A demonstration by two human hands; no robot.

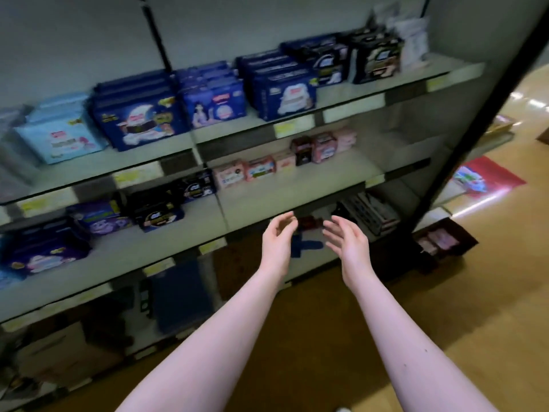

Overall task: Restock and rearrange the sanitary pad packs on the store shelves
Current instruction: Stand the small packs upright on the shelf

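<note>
My left hand (277, 237) and my right hand (347, 240) reach forward side by side, palms facing each other, fingers loosely spread and holding nothing. They hover in front of the lower shelf edge (267, 230). Dark blue pad packs (136, 117) and a light blue pack (59, 132) stand on the top shelf. Small pink packs (255, 171) and black packs (157, 212) sit on the middle shelf. A purple pack (98, 218) stands to the left of the black ones. The picture is blurred.
A bare stretch of the middle shelf (341, 173) lies right of the pink packs. A dark box with pink packs (442, 242) stands on the wooden floor (475, 322) by the shelf's end. A red floor sticker (487, 179) lies further right.
</note>
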